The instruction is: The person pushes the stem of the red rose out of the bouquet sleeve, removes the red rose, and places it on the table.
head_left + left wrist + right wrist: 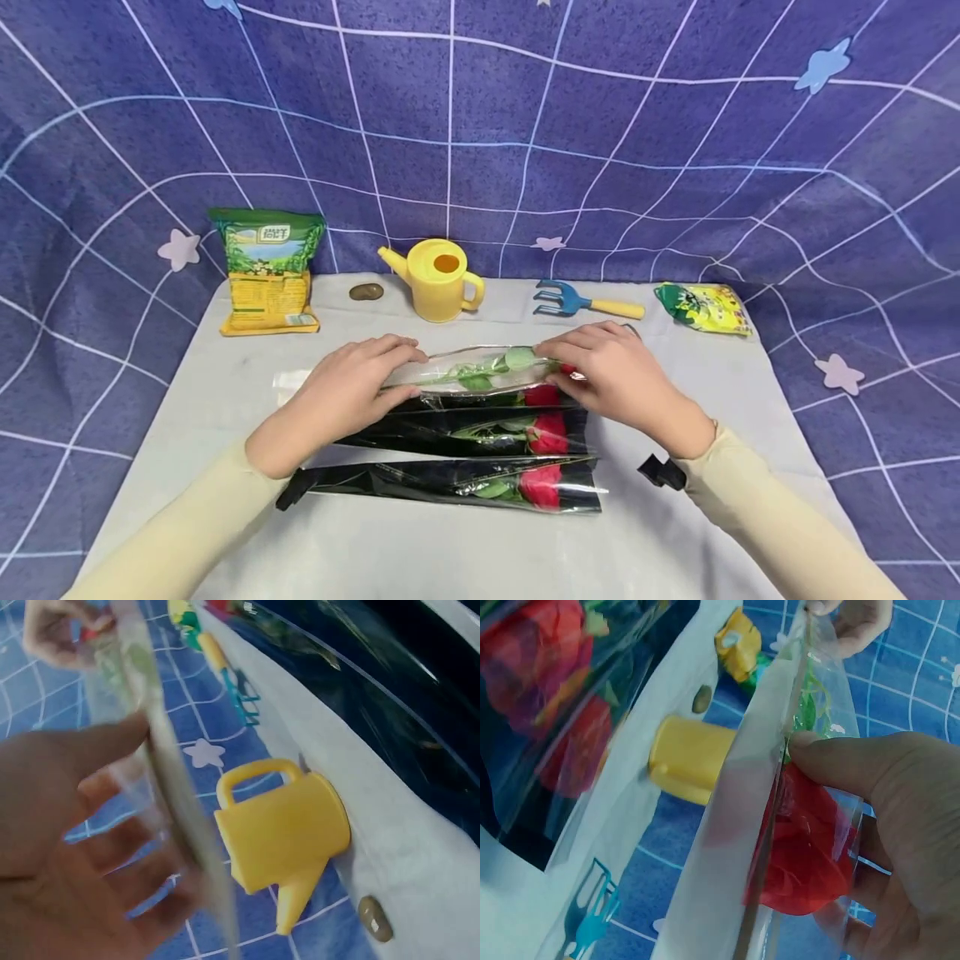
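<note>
Both hands hold a single red rose in a clear and white sleeve (480, 371), raised over the table. My left hand (356, 379) grips the stem end, its thumb on one side and fingers on the other in the left wrist view. At the bloom end, my right hand (618, 375) pinches the sleeve; the red bloom (806, 855) shows beside the thumb in the right wrist view. Below lie roses in black sleeves: a front one (450, 483), a middle one (427, 429) and a back one (542, 395) partly hidden by the held rose.
Along the table's back edge stand a green-and-yellow bag (270, 275), a brown stone (366, 292), a yellow watering can (437, 287), a blue hand rake with yellow handle (577, 302) and a small yellow-green packet (705, 308). A blue gridded cloth (480, 125) hangs behind.
</note>
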Available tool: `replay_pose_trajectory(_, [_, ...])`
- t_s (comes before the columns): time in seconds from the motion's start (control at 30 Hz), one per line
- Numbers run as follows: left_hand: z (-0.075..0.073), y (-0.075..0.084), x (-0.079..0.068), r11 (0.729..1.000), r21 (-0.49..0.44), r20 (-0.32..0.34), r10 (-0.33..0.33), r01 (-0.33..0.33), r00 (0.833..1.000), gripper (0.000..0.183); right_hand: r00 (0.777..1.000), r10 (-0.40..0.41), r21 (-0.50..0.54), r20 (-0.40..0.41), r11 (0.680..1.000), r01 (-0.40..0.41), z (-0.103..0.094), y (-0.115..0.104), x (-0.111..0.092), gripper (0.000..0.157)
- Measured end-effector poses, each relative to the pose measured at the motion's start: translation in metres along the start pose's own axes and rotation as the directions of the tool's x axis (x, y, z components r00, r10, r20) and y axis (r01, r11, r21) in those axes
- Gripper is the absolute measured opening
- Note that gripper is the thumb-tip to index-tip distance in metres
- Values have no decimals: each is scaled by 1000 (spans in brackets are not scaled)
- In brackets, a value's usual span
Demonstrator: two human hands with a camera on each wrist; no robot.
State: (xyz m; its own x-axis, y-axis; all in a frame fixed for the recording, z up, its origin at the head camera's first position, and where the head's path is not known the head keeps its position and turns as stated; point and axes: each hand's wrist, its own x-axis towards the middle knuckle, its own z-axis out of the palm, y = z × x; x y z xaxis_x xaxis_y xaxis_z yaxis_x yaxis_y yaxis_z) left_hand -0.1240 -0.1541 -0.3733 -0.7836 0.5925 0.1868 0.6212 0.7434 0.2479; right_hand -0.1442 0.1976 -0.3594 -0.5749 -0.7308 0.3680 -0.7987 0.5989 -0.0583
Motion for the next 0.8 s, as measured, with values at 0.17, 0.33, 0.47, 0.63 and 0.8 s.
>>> replay_pose_trajectory(0.17, [4, -8, 2, 918, -369, 274, -44, 148, 961, 47, 1000, 11, -14, 25, 1000, -11, 0, -2, -3, 35])
replay_pose_trajectory(0.33, [9, -13, 5, 730, -622, 487, 75, 285, 870, 63, 998, -27, 30, 62, 999, 26, 0, 0, -2, 37])
replay_pose_trajectory(0.47, [12, -11, 6, 646, -689, 526, 134, 328, 840, 65, 993, -72, 68, 95, 996, 66, -2, 0, -2, 40])
replay_pose_trajectory(0.63, [14, -9, 7, 616, -708, 517, 120, 345, 848, 61, 989, -91, 82, 118, 993, 81, -6, 1, -4, 44])
replay_pose_trajectory(0.8, [14, -7, 8, 507, -764, 527, 132, 400, 839, 63, 990, -89, 87, 105, 993, 80, -9, 3, -6, 47])
